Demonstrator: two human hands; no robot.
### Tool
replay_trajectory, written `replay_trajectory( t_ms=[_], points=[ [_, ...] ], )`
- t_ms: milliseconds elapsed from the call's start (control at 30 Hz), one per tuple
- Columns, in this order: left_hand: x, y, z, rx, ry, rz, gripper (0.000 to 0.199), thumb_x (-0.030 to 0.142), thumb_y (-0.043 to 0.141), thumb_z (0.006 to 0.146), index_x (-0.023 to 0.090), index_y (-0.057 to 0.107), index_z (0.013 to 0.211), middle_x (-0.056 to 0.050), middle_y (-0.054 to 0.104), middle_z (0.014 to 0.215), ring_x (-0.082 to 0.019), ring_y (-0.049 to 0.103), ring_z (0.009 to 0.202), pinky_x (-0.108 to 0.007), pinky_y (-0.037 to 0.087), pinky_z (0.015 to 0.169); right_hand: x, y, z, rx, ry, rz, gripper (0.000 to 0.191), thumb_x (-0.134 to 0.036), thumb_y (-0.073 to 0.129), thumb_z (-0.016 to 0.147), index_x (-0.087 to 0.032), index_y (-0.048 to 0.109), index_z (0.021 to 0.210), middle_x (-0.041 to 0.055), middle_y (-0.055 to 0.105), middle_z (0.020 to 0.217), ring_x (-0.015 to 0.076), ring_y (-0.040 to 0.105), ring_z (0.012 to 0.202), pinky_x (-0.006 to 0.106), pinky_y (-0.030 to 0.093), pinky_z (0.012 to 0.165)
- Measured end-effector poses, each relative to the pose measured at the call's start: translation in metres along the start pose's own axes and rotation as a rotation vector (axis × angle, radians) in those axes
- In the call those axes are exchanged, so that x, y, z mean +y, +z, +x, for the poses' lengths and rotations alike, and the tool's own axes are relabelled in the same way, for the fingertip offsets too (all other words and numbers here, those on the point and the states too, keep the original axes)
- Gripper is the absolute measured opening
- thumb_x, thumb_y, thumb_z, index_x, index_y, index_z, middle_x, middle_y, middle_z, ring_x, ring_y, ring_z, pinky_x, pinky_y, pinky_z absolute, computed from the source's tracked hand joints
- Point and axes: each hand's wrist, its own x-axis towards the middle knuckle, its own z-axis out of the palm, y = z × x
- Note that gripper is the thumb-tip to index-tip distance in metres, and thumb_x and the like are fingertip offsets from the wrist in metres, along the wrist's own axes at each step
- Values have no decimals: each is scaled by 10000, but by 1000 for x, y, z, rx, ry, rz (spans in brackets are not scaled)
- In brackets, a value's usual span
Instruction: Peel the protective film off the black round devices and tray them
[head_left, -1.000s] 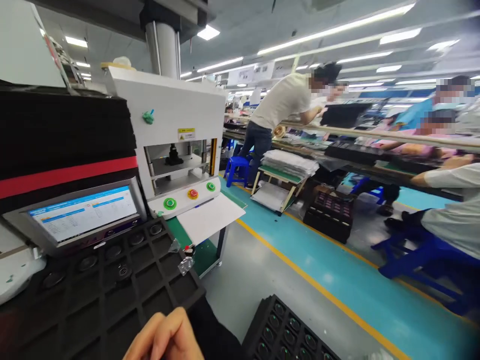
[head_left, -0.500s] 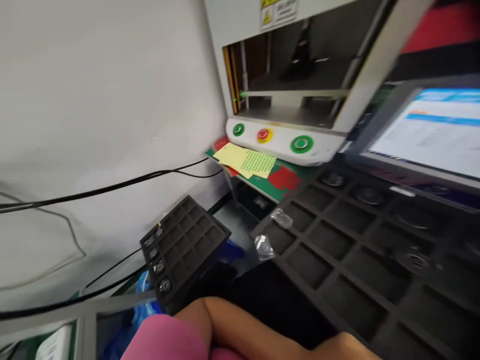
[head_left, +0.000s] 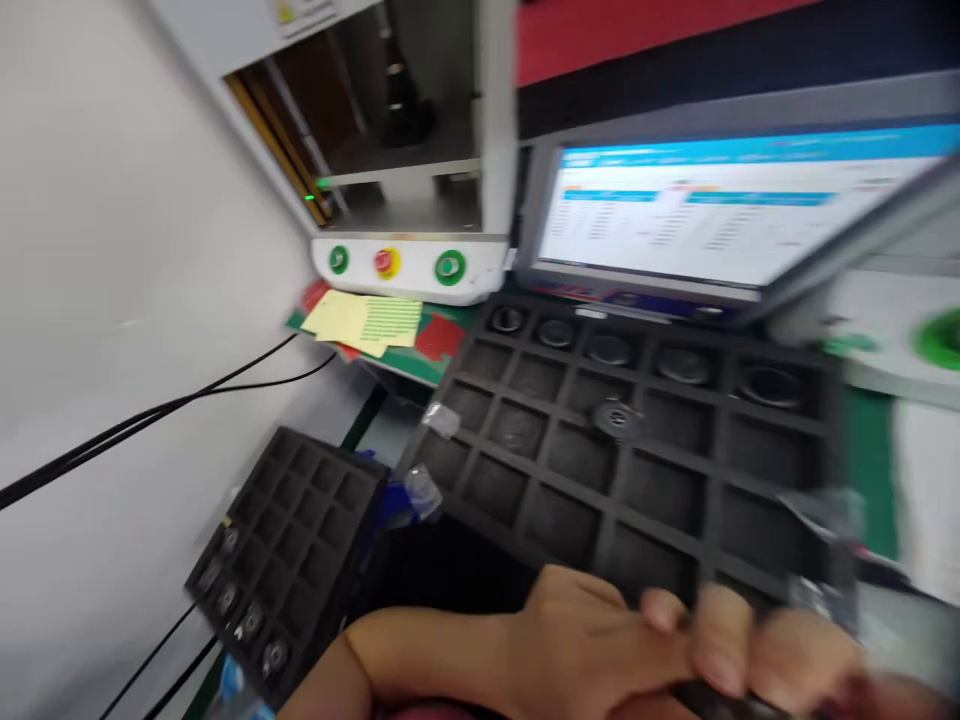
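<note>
My left hand (head_left: pixel 585 635) is low in the head view, its fingers bent inward toward my right hand (head_left: pixel 772 640). The two meet in front of the near edge of a large black compartment tray (head_left: pixel 525 535). Both look closed around a dark piece at the bottom edge, mostly hidden by fingers, whose kind I cannot make out. In the tray's back row lie several round, dark, ring-like parts (head_left: pixel 609 349). A smaller round part with a bright centre (head_left: pixel 617 420) rests over a divider.
At the left, a smaller black tray (head_left: pixel 289 545) holds several round parts along one side. Clear plastic scraps (head_left: pixel 424 490) cling to the large tray's left edge. Behind stand a white machine with buttons (head_left: pixel 409 268) and a lit monitor (head_left: pixel 712 210). Black cables (head_left: pixel 150 415) cross the wall.
The view has swung right, bringing the whole monitor and more of the large tray into sight. My left hand now shows fully, and my right hand's fingers have come into view beside it.
</note>
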Motion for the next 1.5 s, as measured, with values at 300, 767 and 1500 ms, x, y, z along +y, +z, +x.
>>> replay_trajectory(
  t_ms=[300, 767, 1500],
  points=[
    [5, -95, 50, 153, -148, 300, 332, 283, 380, 1017, 204, 562, 1284, -66, 750, 1121, -126, 732, 816, -216, 542, 807, -31, -3, 17, 212, -187, 100, 262, -396, 806, 765, -232, 664, 912, 36, 671, 1001, 202, 650, 972, 409, 528, 938],
    [-40, -143, 115, -221, -214, 747, 218, 243, 596, 887, 159, 728, 1038, -92, 717, 1196, -275, 619, 1166, -425, 464, 1033, -27, -39, 10, 437, -251, -152, 194, -336, 852, 704, -190, 728, 674, 28, 654, 664, 142, 599, 632, 251, 485, 589],
    [48, -91, 57, -86, -418, -183, 404, 198, 775, 726, 175, 668, 1115, 18, 684, 780, -86, 613, 620, -189, 532, 630, -28, -19, 9, 129, 102, -52, 578, -334, 860, 704, -232, 521, 1161, 53, 720, 844, 189, 707, 751, 281, 589, 665]
  ],
)
